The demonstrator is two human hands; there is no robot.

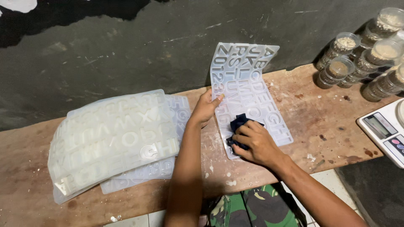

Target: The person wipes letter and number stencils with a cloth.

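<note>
while the left hand (206, 107) pins the near edge of a translucent white silicone letter mould sheet (252, 90), fingers flat and thumb on its rim, the right hand (256, 143) is curled around a small dark blue cloth (238, 124) and presses it onto the sheet's lower part. the sheet lies on the worn wooden bench (320, 122) just under both hands, its far end curling up against the dark wall. the step in hand looks like wiping the letter cavities clean (a judgement from the grip). next, the cloth would need working up toward the raised far end, with the left hand holding firm. beyond the left hand sits a stack of similar white moulds (113, 138); well past the right, clear lidded jars (362, 54) and a white scale (385, 130).
</note>
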